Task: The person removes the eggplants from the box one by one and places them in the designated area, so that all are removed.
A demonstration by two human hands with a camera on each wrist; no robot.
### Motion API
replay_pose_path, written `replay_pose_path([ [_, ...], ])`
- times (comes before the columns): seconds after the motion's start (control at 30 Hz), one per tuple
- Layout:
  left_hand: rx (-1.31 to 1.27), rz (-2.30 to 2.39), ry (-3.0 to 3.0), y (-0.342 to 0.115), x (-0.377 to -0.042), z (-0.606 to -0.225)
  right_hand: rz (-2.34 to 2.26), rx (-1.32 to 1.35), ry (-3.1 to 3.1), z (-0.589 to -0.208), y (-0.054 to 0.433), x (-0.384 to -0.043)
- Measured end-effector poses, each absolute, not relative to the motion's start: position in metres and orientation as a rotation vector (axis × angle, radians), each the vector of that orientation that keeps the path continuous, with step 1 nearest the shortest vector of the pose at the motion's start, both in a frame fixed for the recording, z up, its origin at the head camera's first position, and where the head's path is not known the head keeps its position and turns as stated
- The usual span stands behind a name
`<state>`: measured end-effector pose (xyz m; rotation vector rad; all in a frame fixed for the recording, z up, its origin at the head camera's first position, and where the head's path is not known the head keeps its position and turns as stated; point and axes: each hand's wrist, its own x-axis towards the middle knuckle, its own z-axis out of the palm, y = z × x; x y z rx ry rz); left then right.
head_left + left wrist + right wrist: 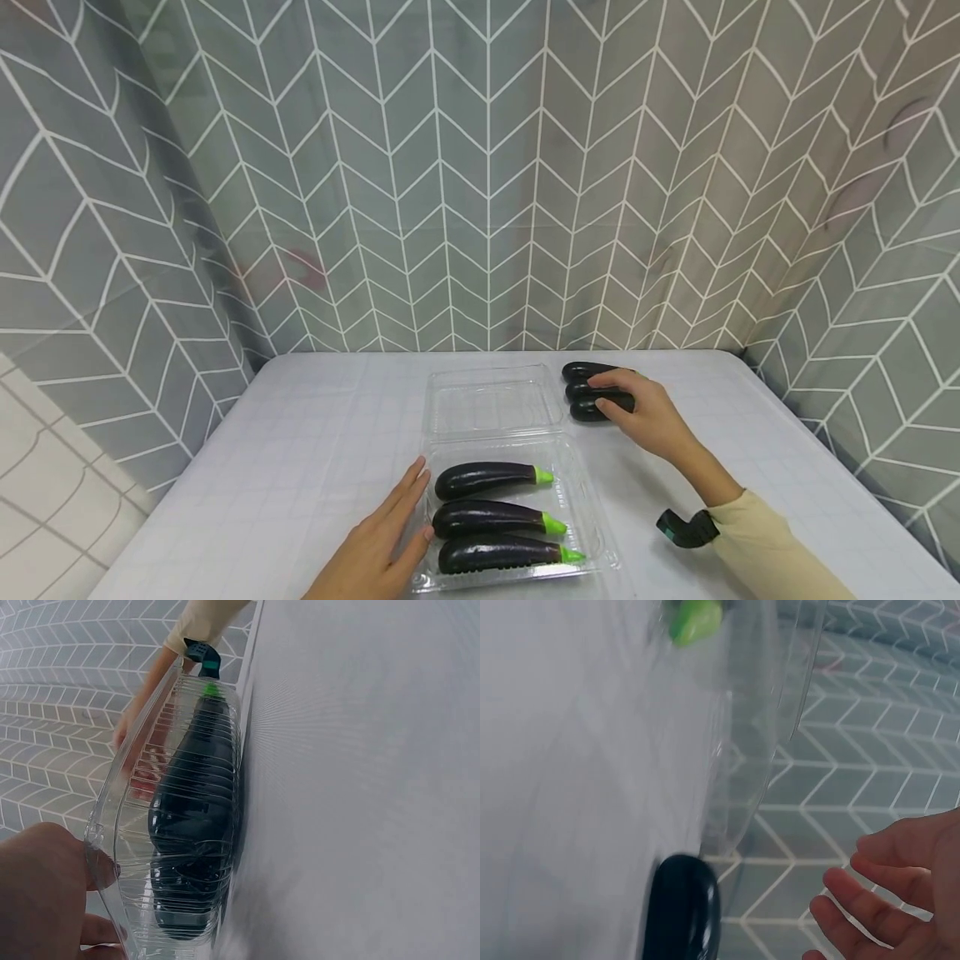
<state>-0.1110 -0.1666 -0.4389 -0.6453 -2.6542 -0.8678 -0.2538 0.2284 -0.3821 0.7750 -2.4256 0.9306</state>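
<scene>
Three dark purple eggplants (491,518) with bright green stems lie side by side in a clear plastic clamshell box (581,475). My left hand (378,542) rests at the box's left edge, fingers extended and thumb at the rim; the left wrist view shows the fingertips against the clear plastic wall (120,825). My right hand (641,408) reaches over a second group of three eggplants (588,411) on the table, right of the lid. In the right wrist view its fingers are loosely bent, apart from the nearest eggplant (681,915). The hand partly hides that group's far ends.
The box's clear lid (491,408) lies folded back, flat on the white-covered table (300,450). A black wrist device (686,529) sticks out from the right sleeve (765,542). Grey chevron-patterned curtains (487,183) stand behind the table and at both sides.
</scene>
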Motion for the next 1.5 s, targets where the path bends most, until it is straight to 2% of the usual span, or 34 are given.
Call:
replay_pose_path([
  [0.73, -0.621, -0.898, -2.657, -0.164, -0.109, -0.439, 0.969, 1.185, -2.358, -0.386, 0.177, -0.225],
  [1.5, -0.582, -0.901, -2.712, -0.164, -0.110, -0.440, 1.056, 1.405, -2.383, -0.402, 0.152, -0.214],
])
